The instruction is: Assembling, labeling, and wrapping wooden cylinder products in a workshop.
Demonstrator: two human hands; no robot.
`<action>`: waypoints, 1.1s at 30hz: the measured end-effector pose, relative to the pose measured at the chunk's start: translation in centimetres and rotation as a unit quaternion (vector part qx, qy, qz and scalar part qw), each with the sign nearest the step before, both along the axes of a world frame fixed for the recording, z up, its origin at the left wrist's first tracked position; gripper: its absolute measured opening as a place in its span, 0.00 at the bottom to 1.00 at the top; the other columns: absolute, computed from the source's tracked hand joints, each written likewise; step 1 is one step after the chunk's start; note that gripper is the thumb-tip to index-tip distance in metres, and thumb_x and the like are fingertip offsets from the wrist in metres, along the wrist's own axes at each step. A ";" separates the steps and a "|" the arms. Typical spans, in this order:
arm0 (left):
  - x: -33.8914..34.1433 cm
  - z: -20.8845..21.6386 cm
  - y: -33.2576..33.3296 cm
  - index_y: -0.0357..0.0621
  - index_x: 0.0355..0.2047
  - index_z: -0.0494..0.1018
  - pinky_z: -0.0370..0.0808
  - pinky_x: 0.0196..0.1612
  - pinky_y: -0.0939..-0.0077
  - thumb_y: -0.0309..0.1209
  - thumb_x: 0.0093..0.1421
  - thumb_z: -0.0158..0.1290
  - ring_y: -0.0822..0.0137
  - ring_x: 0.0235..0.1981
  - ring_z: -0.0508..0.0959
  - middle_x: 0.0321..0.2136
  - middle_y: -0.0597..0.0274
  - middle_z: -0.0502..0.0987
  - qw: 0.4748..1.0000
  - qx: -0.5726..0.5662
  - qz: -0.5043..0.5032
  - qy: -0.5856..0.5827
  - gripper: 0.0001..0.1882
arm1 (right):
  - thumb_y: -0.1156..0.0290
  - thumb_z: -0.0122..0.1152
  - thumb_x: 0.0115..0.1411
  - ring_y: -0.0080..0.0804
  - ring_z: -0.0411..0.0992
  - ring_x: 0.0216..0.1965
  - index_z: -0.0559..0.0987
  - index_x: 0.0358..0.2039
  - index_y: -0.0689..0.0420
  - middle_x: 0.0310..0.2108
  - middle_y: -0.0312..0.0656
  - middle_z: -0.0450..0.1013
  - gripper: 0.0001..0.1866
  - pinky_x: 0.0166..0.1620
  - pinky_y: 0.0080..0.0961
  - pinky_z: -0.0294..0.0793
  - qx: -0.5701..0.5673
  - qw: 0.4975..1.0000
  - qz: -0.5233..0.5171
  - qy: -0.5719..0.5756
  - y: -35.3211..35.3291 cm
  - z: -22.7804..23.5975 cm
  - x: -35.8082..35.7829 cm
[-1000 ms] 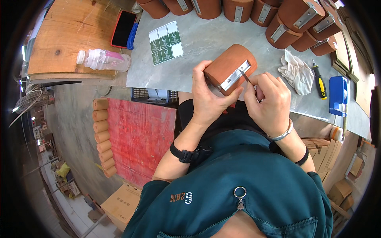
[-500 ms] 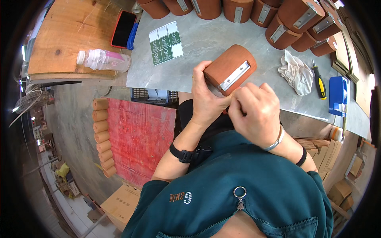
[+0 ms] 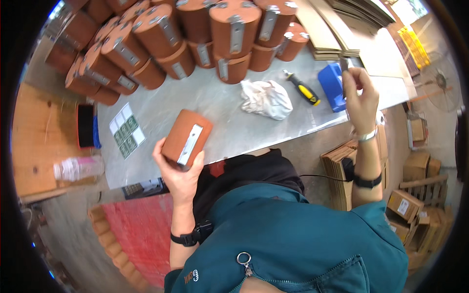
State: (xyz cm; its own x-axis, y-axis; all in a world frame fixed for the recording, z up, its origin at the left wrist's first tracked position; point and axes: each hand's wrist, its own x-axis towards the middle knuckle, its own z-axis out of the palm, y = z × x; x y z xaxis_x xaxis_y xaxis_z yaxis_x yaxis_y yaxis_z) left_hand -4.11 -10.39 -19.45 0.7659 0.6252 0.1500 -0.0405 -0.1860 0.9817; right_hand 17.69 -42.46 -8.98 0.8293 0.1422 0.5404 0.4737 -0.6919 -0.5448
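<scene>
Left fingers point(image 3: 159, 150) around cylinder point(image 3: 180, 136) near table-edge point(image 3: 312, 129)

Grey, smooth tabletop point(image 3: 210, 97), slight sheen. Far side, left to middle: brown cylinders point(image 3: 156, 39) with metal strips point(image 3: 237, 36), packed close, mostly two tiers; only the lower tier sits on the surface. Right of them, far edge: stack of flat tan boards point(image 3: 320, 36). Middle: crumpled white cloth point(image 3: 267, 99). Just right of it: yellow-black screwdriver point(image 3: 304, 91), lying flat, tip toward the cylinders. Then blue tape dispenser point(image 3: 333, 87), near the right end. Left end: green-and-white label sheet point(image 3: 127, 131), flat. Adjoining on the left, wooden surface point(image 3: 46, 115): phone point(image 3: 86, 126), dark face up; clear bottle point(image 3: 78, 167) on its side, base toward the grey. Narrow blue item point(image 3: 96, 134) beside the phone, near the seam; can't tell which surface it's on.
</scene>
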 end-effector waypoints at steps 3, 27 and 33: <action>0.0 -0.3 0.5 0.43 0.63 0.56 0.69 0.60 0.65 0.22 0.51 0.69 0.63 0.55 0.71 0.53 0.56 0.68 1.000 -0.019 -0.013 -0.010 0.43 | 0.68 0.60 0.65 0.32 0.76 0.25 0.82 0.39 0.60 0.24 0.46 0.77 0.09 0.35 0.29 0.75 -0.104 0.987 -0.112 0.046 -8.0 -1.2 6.0; 1.0 3.6 3.3 0.47 0.63 0.64 0.68 0.66 0.53 0.50 0.59 0.65 0.60 0.61 0.72 0.58 0.59 0.72 0.823 -0.508 -0.117 -0.224 0.38 | 0.72 0.69 0.54 0.49 0.73 0.51 0.81 0.44 0.58 0.50 0.43 0.76 0.16 0.55 0.39 0.69 -0.192 0.938 0.286 -0.026 9.6 -10.3 0.8; 1.1 3.6 2.2 0.46 0.60 0.65 0.78 0.58 0.51 0.63 0.63 0.53 0.51 0.54 0.77 0.53 0.55 0.74 0.820 -0.536 -0.096 -0.174 0.38 | 0.78 0.67 0.51 0.49 0.74 0.41 0.80 0.39 0.62 0.43 0.47 0.76 0.13 0.52 0.39 0.70 -0.038 0.931 0.346 0.112 12.1 -6.6 -2.8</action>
State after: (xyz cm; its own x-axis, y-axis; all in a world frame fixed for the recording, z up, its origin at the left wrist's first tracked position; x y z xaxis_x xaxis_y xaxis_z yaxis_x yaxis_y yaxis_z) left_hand -3.05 -8.21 -15.81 0.8932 0.4136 -0.1761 -0.2812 0.8197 0.4990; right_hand 14.94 -30.36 -15.58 0.6158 0.7146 0.3319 0.7008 -0.3040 -0.6454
